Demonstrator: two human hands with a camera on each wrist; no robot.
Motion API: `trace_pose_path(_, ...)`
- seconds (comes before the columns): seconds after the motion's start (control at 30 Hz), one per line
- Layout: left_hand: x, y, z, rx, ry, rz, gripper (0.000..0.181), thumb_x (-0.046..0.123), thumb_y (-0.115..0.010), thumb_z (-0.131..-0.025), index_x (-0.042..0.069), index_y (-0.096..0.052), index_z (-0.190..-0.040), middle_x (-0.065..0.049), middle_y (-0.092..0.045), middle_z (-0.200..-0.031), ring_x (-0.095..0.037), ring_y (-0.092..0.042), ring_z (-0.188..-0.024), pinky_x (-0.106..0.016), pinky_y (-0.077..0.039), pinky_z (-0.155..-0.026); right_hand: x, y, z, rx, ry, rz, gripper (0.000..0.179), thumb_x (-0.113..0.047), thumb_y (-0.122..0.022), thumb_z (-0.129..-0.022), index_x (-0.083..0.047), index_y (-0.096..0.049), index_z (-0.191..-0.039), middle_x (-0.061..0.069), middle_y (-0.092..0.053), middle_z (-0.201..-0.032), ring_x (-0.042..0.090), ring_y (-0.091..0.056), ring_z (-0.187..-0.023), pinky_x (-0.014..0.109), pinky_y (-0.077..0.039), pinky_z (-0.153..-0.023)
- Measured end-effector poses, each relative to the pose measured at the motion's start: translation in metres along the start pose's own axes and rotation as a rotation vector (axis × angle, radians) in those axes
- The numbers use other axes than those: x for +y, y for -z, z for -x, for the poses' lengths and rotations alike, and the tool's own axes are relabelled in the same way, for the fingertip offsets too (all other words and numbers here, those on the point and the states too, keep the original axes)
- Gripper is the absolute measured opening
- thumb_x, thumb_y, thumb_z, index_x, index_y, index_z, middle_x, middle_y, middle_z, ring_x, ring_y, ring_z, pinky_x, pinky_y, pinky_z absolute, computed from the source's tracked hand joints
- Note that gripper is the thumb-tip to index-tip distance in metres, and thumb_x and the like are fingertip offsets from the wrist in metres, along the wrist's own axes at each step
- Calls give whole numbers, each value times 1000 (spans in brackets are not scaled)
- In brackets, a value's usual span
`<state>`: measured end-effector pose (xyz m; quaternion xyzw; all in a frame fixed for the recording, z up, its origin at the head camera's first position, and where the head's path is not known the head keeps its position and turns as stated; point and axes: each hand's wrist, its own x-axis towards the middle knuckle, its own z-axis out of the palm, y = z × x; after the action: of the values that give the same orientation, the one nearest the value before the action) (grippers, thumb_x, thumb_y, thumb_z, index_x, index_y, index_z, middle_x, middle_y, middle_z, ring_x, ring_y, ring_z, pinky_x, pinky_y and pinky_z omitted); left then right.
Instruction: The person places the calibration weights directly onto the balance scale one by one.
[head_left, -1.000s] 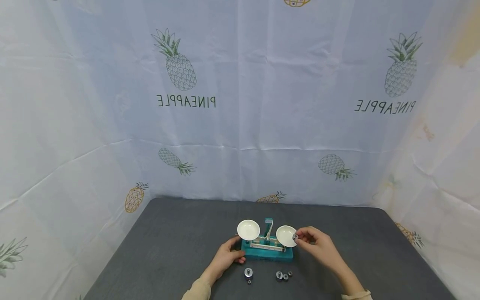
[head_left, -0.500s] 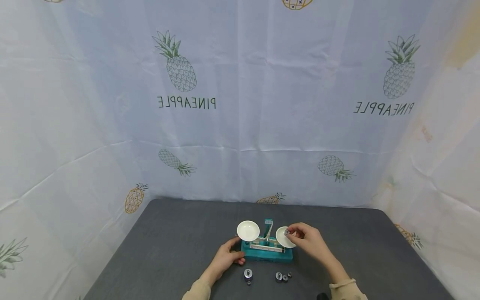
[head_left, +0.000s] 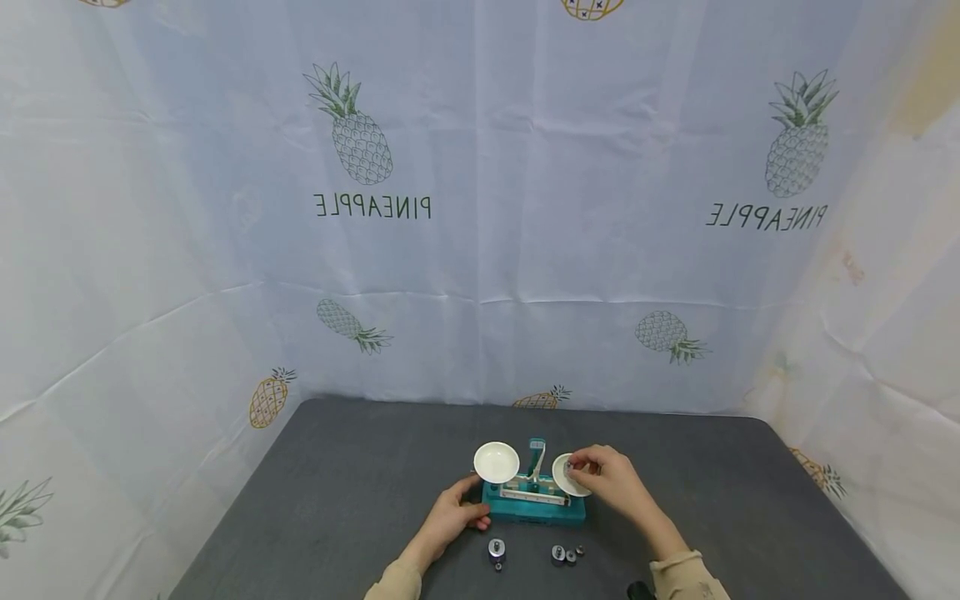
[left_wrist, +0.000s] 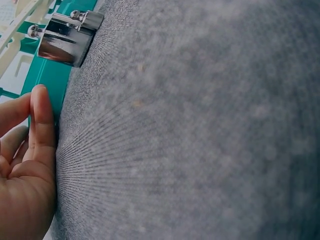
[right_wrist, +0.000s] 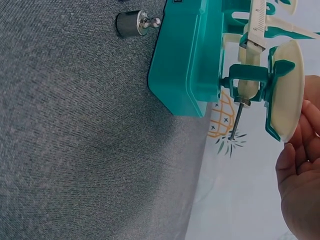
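Observation:
A teal balance scale (head_left: 534, 512) with two white pans stands on the dark table. My left hand (head_left: 450, 510) grips the left end of its base, thumb at the front corner. The left pan (head_left: 497, 462) holds nothing. Over the right pan (head_left: 559, 477), my right hand (head_left: 613, 482) pinches a small metal weight (head_left: 570, 464), mostly covered by the fingers. From the right wrist view, the raised pan (right_wrist: 289, 92) hides the fingertips of that hand (right_wrist: 300, 175). In front of the base stand a large weight (head_left: 497, 547) and a tiny one (head_left: 498, 567).
To their right, a cluster of metal weights (head_left: 558, 553) stands on the grey tabletop (head_left: 337, 500). A black object (head_left: 640, 591) shows beside the right sleeve. Pineapple-print cloth (head_left: 480, 250) hangs behind and at both sides.
My right hand has moved left with the weight, from the right pan's outer rim to over the pan, and slightly down. My left hand has stayed on the base.

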<state>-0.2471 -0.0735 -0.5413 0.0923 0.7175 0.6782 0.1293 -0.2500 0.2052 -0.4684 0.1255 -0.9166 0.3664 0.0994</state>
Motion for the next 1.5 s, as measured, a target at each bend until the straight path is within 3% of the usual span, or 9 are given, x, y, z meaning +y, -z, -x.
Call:
trace_pose_path(0.17,-1,0,0,2,4,-16,63,4,-62,-84,-13,-33,-137,-13,-65,-89,-9,-63,-64,-29,-58,-63,1,-2,0,7,55,45,9,-19,-73,-78,-20,-72,-87,-11,-60,-77,2,-42,-70,19,-41,-58)
trace_pose_path(0.6,8,-2,5,6,2,-23,61,2,-60,-84,-15,-33,-135,-16,-66,-85,-9,-62,-63,-29,-58,-63,-5,-4,-1,41,56,103,7,-18,-75,-76,-19,-73,-83,-10,-52,-72,5,-34,-68,20,-31,-58)
trace_pose_path(0.8,4,-2,3,7,11,-38,61,3,-60,-84,-14,-33,-136,-16,-66,-86,-9,-62,-63,-29,-57,-63,-6,-4,-1,24,29,119,9,-16,-74,-77,-19,-73,-86,-11,-50,-73,6,-33,-68,20,-30,-59)
trace_pose_path(1.0,2,-1,1,5,13,-41,61,3,-60,-84,-14,-32,-136,-17,-66,-85,-9,-62,-63,-29,-57,-63,-8,-1,0,4,15,107,13,-18,-73,-78,-19,-73,-91,-11,-50,-75,8,-34,-70,20,-30,-60)
trace_pose_path(1.5,-3,1,-1,1,2,-14,62,4,-61,-85,-13,-32,-137,-16,-67,-81,-9,-62,-62,-28,-57,-63,-11,11,10,63,16,89,12,-19,-74,-78,-21,-72,-90,-10,-56,-79,6,-44,-72,20,-40,-59)
